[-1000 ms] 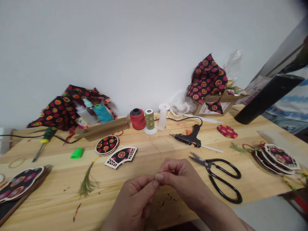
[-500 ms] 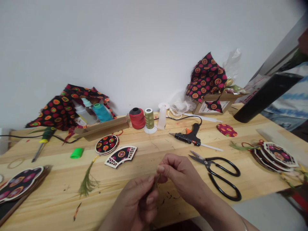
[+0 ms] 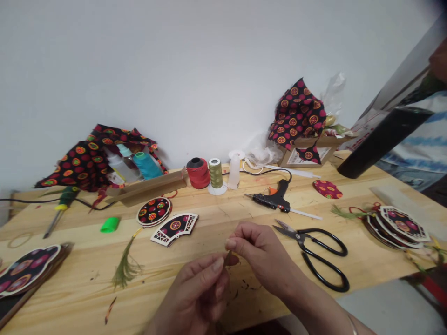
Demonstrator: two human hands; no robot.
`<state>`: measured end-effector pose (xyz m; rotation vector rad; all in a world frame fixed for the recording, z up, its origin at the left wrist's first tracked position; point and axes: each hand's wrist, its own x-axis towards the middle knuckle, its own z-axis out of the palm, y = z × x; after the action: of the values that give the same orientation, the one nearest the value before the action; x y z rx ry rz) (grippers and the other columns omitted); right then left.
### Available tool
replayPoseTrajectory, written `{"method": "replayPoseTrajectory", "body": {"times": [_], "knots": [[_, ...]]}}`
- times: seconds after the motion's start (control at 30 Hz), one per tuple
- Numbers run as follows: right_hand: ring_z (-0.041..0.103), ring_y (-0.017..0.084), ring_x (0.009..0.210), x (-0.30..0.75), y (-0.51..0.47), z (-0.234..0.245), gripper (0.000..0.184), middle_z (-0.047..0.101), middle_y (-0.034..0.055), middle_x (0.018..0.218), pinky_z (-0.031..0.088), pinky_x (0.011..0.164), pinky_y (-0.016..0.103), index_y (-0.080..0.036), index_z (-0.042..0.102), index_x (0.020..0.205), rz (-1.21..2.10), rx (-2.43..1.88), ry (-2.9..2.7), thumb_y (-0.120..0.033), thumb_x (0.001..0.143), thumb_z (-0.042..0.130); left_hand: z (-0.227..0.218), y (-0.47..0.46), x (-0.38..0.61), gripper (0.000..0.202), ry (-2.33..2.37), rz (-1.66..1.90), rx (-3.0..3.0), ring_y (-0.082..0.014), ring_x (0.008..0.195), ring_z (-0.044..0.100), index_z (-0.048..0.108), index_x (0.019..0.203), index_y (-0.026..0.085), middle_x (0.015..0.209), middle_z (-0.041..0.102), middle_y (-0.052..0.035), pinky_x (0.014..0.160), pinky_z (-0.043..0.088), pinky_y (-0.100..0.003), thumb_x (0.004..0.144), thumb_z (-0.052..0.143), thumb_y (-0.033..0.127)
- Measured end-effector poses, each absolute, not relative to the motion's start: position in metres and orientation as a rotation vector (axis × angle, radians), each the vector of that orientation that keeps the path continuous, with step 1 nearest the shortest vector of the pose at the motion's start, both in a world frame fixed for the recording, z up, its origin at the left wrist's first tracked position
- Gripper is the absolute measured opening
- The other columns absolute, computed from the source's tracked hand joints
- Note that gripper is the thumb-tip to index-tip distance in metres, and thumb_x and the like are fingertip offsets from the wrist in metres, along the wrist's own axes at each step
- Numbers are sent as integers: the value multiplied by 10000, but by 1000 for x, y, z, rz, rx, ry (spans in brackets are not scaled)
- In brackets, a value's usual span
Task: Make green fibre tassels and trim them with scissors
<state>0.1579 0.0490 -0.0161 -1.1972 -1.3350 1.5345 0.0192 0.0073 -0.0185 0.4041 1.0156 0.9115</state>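
Close together above the front of the table, my left hand (image 3: 200,288) and my right hand (image 3: 260,253) pinch a small olive-green bundle of thread (image 3: 227,257) between them. Most of the bundle is hidden by my fingers. To the right of my right hand lie black-handled scissors (image 3: 312,251), blades slightly apart. Left of my hands rest a fan-shaped patterned piece (image 3: 174,228) and a round patterned piece (image 3: 153,211) with an olive tassel (image 3: 125,269).
Behind stand a red thread spool (image 3: 198,174), an olive spool (image 3: 215,174) and a black glue gun (image 3: 274,200). A screwdriver (image 3: 63,207) and green cap (image 3: 110,224) lie left. Stacked patterned pieces (image 3: 401,225) and a black tube (image 3: 384,142) are right, near another person's clothing (image 3: 419,135).
My left fingers have shifted slightly along the thread bundle, and a little more of it shows between my hands. The view has moved slightly; the table items stay put.
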Motion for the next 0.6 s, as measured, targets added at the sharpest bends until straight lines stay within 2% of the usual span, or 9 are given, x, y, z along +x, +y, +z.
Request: {"method": "replayPoseTrajectory", "body": {"times": [0.2,0.37,0.6], "knots": [[546,106,588,157,49,-14,163,579,-32,568,419,585,216,-156,580,588,1410,-1254,-1395,-142,751,577,-15,6,21,292,1129,941,456,-57,447,283,743,887,149,491,450,44,408,173,-193,610,778,236],[494,102,590,159,48,-12,174,548,-39,570,379,579,217,-157,582,571,1240,-1317,-1507,-131,743,581,-16,6,22,309,1141,977,475,-56,466,312,745,913,156,521,473,35,416,199,-181,626,778,264],[451,91,576,161,47,-10,191,519,-51,561,345,559,204,-158,556,571,1226,-1294,-1550,-137,760,575,-17,5,23,314,1210,1015,554,-46,459,301,739,896,152,545,482,42,417,203,-170,619,781,296]]}}
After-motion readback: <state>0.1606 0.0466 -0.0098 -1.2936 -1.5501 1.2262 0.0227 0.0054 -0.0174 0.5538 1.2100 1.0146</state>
